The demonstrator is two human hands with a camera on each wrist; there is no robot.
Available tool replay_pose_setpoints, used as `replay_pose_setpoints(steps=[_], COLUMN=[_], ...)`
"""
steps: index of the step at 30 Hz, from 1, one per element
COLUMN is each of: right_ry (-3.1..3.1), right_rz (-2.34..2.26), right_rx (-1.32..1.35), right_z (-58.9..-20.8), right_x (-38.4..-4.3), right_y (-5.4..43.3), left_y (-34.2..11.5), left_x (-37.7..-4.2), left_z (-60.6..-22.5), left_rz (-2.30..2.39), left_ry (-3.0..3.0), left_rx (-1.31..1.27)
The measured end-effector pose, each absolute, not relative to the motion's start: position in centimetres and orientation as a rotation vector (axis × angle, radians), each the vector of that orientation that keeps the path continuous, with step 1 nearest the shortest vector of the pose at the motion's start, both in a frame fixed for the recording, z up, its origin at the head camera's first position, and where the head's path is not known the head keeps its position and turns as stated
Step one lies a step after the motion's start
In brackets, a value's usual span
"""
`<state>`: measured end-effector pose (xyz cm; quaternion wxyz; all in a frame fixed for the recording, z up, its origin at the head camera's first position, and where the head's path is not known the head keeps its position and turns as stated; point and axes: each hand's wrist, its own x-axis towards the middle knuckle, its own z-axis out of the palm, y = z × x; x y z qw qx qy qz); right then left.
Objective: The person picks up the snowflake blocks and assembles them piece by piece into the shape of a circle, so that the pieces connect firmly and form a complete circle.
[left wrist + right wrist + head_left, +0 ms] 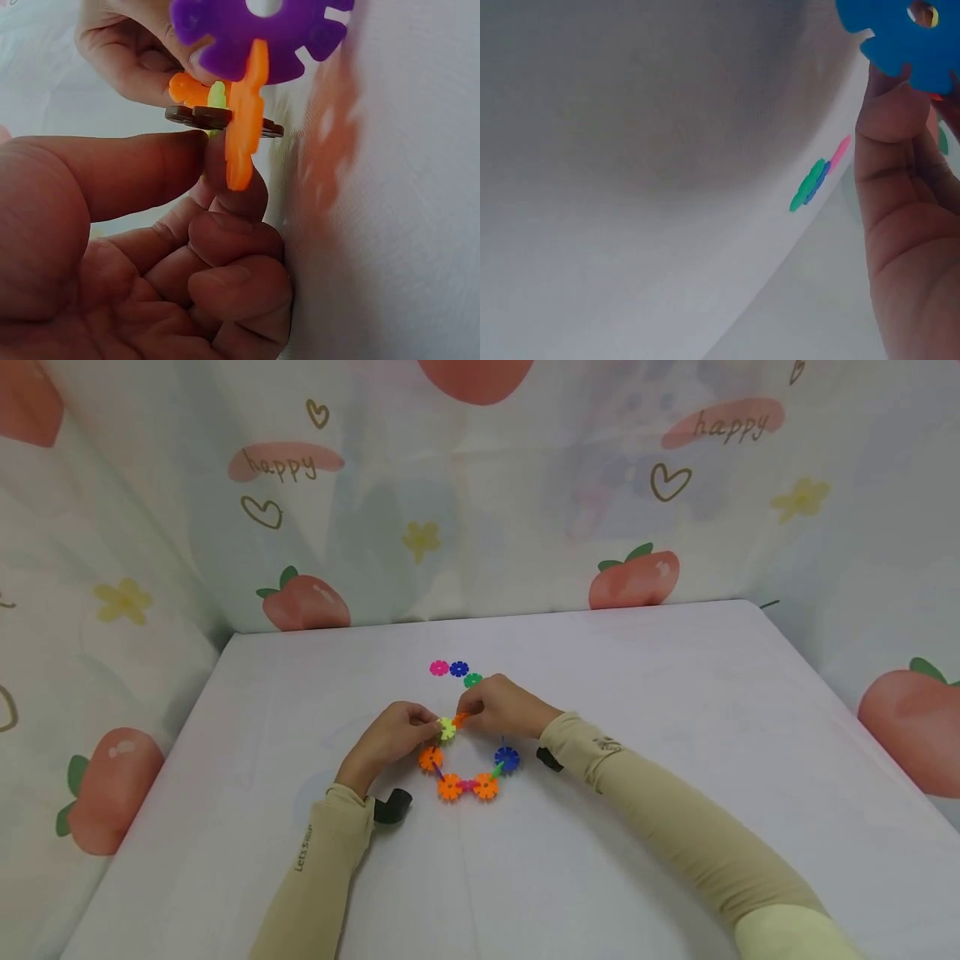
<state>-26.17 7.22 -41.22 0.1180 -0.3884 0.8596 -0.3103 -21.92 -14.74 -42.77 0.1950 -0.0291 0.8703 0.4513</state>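
Notched plastic discs are slotted into a curved chain, with an orange disc [450,787] and a dark blue disc [507,760] in its lower part. My left hand [395,732] pinches the chain's upper left part by the yellow-green disc [447,728], where a dark brown disc [199,117] lies between thumb and fingertips. Purple [292,37] and orange [246,112] discs hang beside those fingers. My right hand [504,706] pinches an orange disc [460,720] next to the yellow-green one. Its fingers are partly hidden behind a blue disc [919,52] in the right wrist view.
Loose pink [439,668], blue [459,669] and green [472,680] discs lie on the white-covered table [637,693] beyond the hands. Black wrist camera mounts [393,807] jut from both sleeves. A printed curtain [480,510] hangs behind the table.
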Motion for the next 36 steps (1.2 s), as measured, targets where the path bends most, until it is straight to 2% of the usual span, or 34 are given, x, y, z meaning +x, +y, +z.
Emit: replay_pose_setpoints(steps=[13, 22, 36], right_ry=[2.55, 2.534, 2.34], right_rz=[-0.852, -0.819, -0.977], right_rx=[-1.351, -1.262, -0.89], right_z=[-41.8, -41.7, -41.3], right_x=[-26.2, -26.4, -29.2], right_y=[6.0, 5.9, 7.1], left_y=[-14.7, -14.6, -15.1], left_x=[-21.9, -21.9, -22.2], left_z=[-42.8, -42.4, -42.1], left_rz=[1.303, 1.269, 1.206], left_ry=[2.433, 2.426, 2.388], left_rx=[-0.094, -0.124, -0.196])
